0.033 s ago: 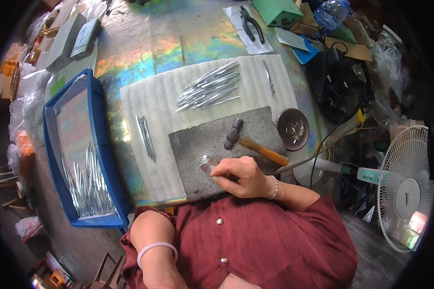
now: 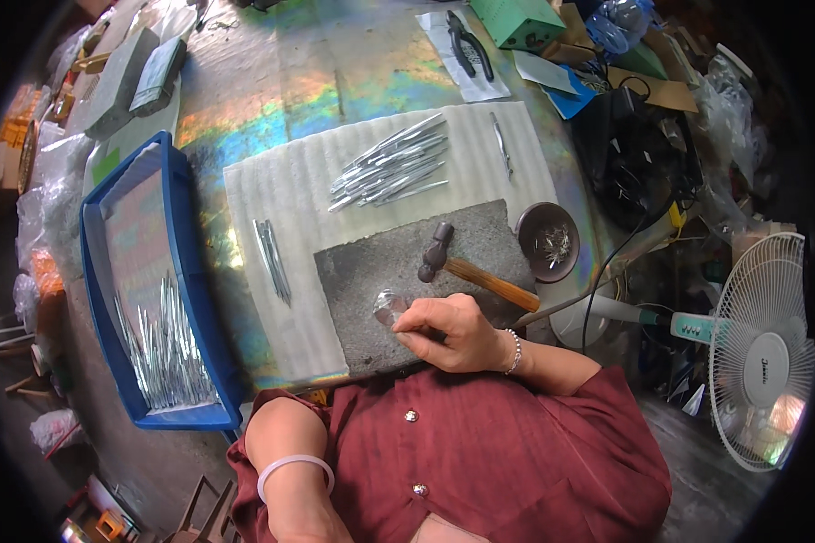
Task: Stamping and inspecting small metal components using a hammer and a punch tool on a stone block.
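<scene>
My right hand (image 2: 448, 333) is over the near part of a dark grey slab (image 2: 362, 267), its thumb and forefinger pinched together; whatever sits between them is too small or hidden to name. Just left of the fingertips is a small, shiny, roundish patch or piece (image 2: 388, 308) on the slab. Beyond the hand lies a hammer (image 2: 493, 283) with a wooden handle, its head toward the left. My left forearm (image 2: 294, 507), wearing a pale bangle, runs off the lower edge, so that hand is out of sight.
White foam sheet (image 2: 290, 195) under the slab bears a pile of thin silvery metal rods (image 2: 389, 163) and smaller groups beside it. A blue tray (image 2: 89, 271) of rods stands left. Right are a brown bowl (image 2: 527, 237) of metal bits and a fan (image 2: 762, 362). Pliers (image 2: 466, 45) lie at the back.
</scene>
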`<state>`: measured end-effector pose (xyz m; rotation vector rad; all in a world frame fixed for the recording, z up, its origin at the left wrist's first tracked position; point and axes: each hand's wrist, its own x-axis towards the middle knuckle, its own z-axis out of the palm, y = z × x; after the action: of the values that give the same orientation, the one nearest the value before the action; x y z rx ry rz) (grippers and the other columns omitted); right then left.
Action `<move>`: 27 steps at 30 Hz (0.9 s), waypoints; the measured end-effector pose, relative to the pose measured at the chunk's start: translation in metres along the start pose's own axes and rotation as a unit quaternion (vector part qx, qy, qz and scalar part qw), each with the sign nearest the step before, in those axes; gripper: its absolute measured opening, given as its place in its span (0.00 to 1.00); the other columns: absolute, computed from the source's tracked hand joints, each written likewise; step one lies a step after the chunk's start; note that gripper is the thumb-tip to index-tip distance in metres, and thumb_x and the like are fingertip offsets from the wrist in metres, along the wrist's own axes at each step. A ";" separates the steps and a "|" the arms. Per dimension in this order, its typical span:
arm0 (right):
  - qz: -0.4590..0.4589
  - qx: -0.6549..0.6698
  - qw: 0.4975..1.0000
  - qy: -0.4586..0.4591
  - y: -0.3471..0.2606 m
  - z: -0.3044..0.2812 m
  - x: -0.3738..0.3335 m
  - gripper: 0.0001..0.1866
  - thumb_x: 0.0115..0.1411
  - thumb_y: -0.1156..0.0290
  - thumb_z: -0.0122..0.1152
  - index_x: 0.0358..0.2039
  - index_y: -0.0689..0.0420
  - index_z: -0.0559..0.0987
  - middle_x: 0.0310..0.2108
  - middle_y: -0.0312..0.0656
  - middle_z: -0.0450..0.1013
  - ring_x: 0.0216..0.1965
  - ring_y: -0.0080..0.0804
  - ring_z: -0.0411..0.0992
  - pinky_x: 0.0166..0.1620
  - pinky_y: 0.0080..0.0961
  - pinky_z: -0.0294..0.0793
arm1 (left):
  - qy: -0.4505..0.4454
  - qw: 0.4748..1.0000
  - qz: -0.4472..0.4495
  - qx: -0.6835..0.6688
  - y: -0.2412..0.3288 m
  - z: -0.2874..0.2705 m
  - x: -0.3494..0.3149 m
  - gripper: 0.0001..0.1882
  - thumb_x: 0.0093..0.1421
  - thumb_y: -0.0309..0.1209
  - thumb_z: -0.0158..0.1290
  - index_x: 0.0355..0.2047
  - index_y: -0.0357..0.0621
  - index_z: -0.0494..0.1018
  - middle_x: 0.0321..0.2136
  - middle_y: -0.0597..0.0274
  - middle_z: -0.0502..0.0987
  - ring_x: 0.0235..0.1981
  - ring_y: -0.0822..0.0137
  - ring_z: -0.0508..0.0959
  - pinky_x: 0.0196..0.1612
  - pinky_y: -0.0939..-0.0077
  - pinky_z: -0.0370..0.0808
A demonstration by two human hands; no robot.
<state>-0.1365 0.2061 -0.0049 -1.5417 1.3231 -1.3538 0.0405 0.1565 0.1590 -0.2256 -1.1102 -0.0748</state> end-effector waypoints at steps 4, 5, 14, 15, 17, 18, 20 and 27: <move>-0.012 0.006 1.000 -0.008 -0.001 0.001 0.001 0.07 0.51 0.81 0.62 0.31 0.62 0.75 0.21 0.41 0.71 0.18 0.29 0.71 0.21 0.22 0.67 | -0.094 0.992 -0.074 -0.023 0.008 -0.004 -0.003 0.12 0.57 0.32 0.55 0.38 0.40 0.74 0.37 0.59 0.78 0.39 0.60 0.75 0.45 0.61 0.70; -0.014 0.006 1.000 -0.007 -0.001 0.001 0.001 0.07 0.51 0.81 0.61 0.31 0.62 0.75 0.21 0.41 0.71 0.18 0.29 0.71 0.21 0.22 0.67 | -0.053 0.998 -0.016 0.030 0.004 0.000 -0.002 0.13 0.57 0.33 0.55 0.40 0.40 0.73 0.39 0.58 0.78 0.41 0.59 0.75 0.46 0.60 0.70; -0.015 0.002 1.000 0.004 0.001 0.000 0.000 0.06 0.51 0.82 0.61 0.31 0.62 0.75 0.20 0.40 0.71 0.18 0.29 0.72 0.21 0.21 0.68 | -0.074 0.996 -0.046 -0.036 0.012 -0.003 -0.006 0.14 0.59 0.33 0.53 0.43 0.38 0.72 0.43 0.55 0.76 0.46 0.59 0.74 0.47 0.64 0.71; -0.018 -0.002 1.000 0.008 0.002 0.000 0.000 0.06 0.51 0.82 0.61 0.30 0.62 0.75 0.20 0.40 0.71 0.18 0.29 0.72 0.21 0.21 0.68 | -0.107 0.992 -0.067 -0.025 0.014 -0.006 -0.008 0.13 0.59 0.32 0.53 0.43 0.38 0.72 0.43 0.54 0.76 0.46 0.60 0.74 0.47 0.65 0.72; -0.024 0.004 1.000 0.000 0.000 0.003 0.003 0.06 0.51 0.82 0.61 0.30 0.62 0.75 0.20 0.41 0.71 0.18 0.29 0.72 0.21 0.21 0.68 | -0.077 0.997 -0.019 -0.013 0.012 -0.001 -0.004 0.13 0.60 0.33 0.52 0.42 0.38 0.72 0.41 0.54 0.77 0.46 0.59 0.74 0.47 0.64 0.72; -0.030 0.007 1.000 -0.003 -0.002 0.005 0.004 0.06 0.51 0.82 0.61 0.30 0.62 0.75 0.20 0.41 0.71 0.18 0.30 0.72 0.21 0.22 0.68 | -0.079 0.997 -0.018 -0.007 0.013 0.001 0.002 0.13 0.60 0.33 0.52 0.42 0.38 0.72 0.41 0.54 0.77 0.46 0.59 0.74 0.47 0.64 0.72; -0.028 -0.004 1.000 0.002 -0.002 0.002 0.002 0.06 0.51 0.81 0.61 0.30 0.62 0.75 0.20 0.41 0.71 0.18 0.29 0.71 0.21 0.22 0.68 | -0.032 0.990 0.098 0.096 0.010 0.004 0.006 0.15 0.60 0.35 0.52 0.43 0.38 0.72 0.42 0.56 0.77 0.45 0.58 0.75 0.48 0.61 0.71; -0.036 0.000 0.999 0.005 -0.003 0.005 0.005 0.06 0.51 0.81 0.61 0.31 0.61 0.76 0.21 0.41 0.71 0.18 0.28 0.71 0.22 0.21 0.68 | -0.122 0.991 -0.046 -0.039 0.027 -0.007 0.001 0.16 0.59 0.37 0.54 0.43 0.40 0.72 0.41 0.57 0.78 0.44 0.58 0.75 0.48 0.60 0.71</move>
<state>-0.1309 0.2014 -0.0019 -1.5974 1.2844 -1.4087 0.0514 0.1812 0.1530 -0.2570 -1.3631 -0.1770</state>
